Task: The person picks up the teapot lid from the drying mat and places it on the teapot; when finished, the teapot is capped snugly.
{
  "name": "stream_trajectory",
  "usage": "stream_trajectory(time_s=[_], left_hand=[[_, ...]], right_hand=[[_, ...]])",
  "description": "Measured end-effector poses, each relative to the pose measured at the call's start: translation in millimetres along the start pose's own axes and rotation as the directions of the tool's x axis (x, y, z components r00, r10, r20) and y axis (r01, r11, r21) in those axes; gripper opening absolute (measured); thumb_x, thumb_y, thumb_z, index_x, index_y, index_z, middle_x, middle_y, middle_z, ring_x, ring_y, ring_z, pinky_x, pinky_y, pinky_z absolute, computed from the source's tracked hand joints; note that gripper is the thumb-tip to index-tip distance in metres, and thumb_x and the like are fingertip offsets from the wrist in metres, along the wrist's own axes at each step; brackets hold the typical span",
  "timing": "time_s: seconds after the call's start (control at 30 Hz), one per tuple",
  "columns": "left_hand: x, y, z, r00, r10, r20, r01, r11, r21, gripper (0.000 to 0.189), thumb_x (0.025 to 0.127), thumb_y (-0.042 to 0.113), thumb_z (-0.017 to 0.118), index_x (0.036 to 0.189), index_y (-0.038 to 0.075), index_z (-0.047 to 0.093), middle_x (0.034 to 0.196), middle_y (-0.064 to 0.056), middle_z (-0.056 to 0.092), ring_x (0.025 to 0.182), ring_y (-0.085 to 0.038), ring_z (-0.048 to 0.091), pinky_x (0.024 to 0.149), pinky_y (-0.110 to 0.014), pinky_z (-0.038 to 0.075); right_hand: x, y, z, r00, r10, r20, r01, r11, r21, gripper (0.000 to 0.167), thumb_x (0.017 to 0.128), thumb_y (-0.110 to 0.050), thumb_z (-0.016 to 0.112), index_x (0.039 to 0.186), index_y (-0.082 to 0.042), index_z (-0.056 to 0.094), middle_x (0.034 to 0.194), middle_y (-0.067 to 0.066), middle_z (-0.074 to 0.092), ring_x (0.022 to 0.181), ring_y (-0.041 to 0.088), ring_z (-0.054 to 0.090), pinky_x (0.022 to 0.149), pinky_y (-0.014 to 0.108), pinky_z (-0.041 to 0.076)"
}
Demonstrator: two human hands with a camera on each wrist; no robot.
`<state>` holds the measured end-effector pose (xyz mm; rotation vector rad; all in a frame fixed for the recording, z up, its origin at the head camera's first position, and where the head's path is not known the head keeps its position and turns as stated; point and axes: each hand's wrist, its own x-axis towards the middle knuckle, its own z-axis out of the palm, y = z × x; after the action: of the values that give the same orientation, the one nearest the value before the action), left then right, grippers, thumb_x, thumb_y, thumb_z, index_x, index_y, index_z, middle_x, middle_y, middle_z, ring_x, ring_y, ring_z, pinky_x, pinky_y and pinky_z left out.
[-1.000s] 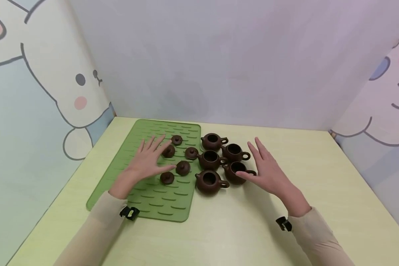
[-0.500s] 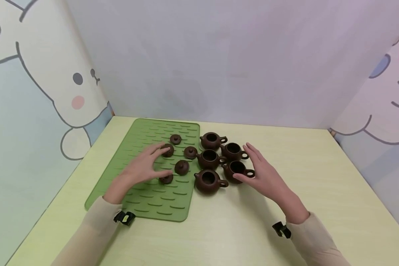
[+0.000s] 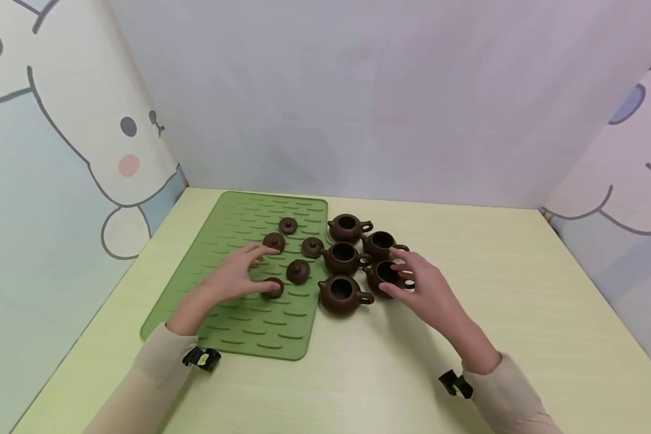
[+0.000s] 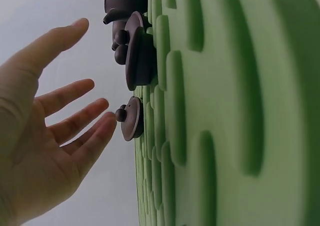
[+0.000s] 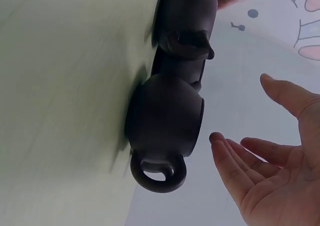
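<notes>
Above the green mat [image 3: 249, 331], my left hand [image 3: 230, 278] spreads thumb and fingers over the small dark brown teapot lids. Its thumb overlaps the nearest lid [image 3: 274, 289] in the head view, and the fingertips are close to another lid [image 3: 273, 242]. The left wrist view shows a gap between thumb and lids [image 4: 140, 50]. My right hand [image 3: 427, 292] hovers over the right-hand lidless teapot [image 3: 377, 283], fingers bent loosely, nothing between them. In the right wrist view that hand [image 5: 280, 171] stands apart from a teapot [image 5: 165, 116] with a ring handle.
Beside the mat's right edge several lidless teapots stand close together, among them a front one [image 3: 340, 296], a middle one [image 3: 343, 259] and a back one [image 3: 347, 227]. More lids [image 3: 298, 272] lie on the mat. A wall [image 3: 358, 108] rises behind the pale wooden table [image 3: 493, 271].
Both hands have come down lower, the left over the lids and the right over the teapots, and their fingers have bent more. Lids and teapots have stayed in place.
</notes>
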<state>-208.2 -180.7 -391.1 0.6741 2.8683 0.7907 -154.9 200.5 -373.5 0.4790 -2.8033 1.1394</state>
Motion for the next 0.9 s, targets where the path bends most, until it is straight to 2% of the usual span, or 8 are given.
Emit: stream_trajectory(time_s=[0.27,0.5,0.6,0.7,0.8,0.9], left_hand=[[0.0,-1.8,2.0,0.999,0.036,0.028,-0.029,0.980,-0.199,0.049,0.086,0.016,0.079,0.128,0.001,0.059,0.124,-0.018,0.063,0.100,-0.027,0.067,0.085,-0.037,0.060],[4.7,-7.7,2.3,0.997,0.055,0.054,-0.040,0.966,-0.256,0.030,0.087,0.004,0.074,0.116,0.001,0.065,0.113,-0.014,0.068,0.090,-0.018,0.068,0.077,-0.025,0.059],[7.2,-9.1,2.6,0.996,0.064,0.058,-0.047,0.964,-0.262,0.025,0.087,0.001,0.073,0.111,0.003,0.066,0.104,-0.010,0.071,0.088,-0.016,0.066,0.075,-0.025,0.058],[4.3,-11.0,7.0,0.996,0.058,0.069,-0.039,0.968,-0.247,0.021,0.086,0.002,0.074,0.106,0.006,0.069,0.096,-0.004,0.072,0.085,-0.011,0.065,0.073,-0.023,0.057],[-0.4,-13.0,11.8,0.995,0.047,0.083,-0.025,0.968,-0.248,0.019,0.086,0.001,0.074,0.103,0.008,0.069,0.094,-0.002,0.071,0.083,-0.010,0.064,0.071,-0.022,0.056],[2.0,-12.7,12.7,0.996,0.056,0.073,-0.034,0.961,-0.276,0.018,0.086,-0.001,0.073,0.102,0.006,0.069,0.094,-0.004,0.071,0.083,-0.012,0.064,0.070,-0.023,0.056]], right_hand=[[-2.1,0,10,1.000,0.016,-0.020,-0.015,0.998,0.062,0.045,0.087,-0.011,0.077,0.129,-0.002,0.062,0.119,0.015,0.069,0.102,0.028,0.071,0.090,0.038,0.059],[-1.4,-4,13,0.998,0.009,-0.070,-0.004,0.997,0.072,0.025,0.086,-0.006,0.076,0.111,-0.001,0.071,0.102,0.010,0.074,0.090,0.020,0.071,0.080,0.026,0.060],[-0.6,-6,14,0.998,0.040,-0.045,-0.036,0.996,0.079,0.021,0.087,-0.007,0.075,0.108,-0.003,0.073,0.098,0.008,0.076,0.088,0.018,0.072,0.078,0.024,0.060],[-3.6,-6,20,0.997,0.071,0.012,-0.071,0.994,0.085,0.017,0.088,-0.007,0.074,0.104,-0.003,0.074,0.097,0.008,0.077,0.087,0.019,0.073,0.074,0.022,0.060],[-6.6,-5,27,0.995,0.073,0.069,-0.079,0.993,0.084,0.014,0.088,-0.008,0.074,0.102,-0.004,0.075,0.098,0.008,0.077,0.086,0.017,0.074,0.072,0.019,0.058],[-4.2,-5,29,0.995,0.073,0.074,-0.078,0.995,0.059,0.011,0.087,-0.009,0.076,0.098,-0.009,0.076,0.095,0.004,0.076,0.085,0.014,0.073,0.071,0.019,0.056]])
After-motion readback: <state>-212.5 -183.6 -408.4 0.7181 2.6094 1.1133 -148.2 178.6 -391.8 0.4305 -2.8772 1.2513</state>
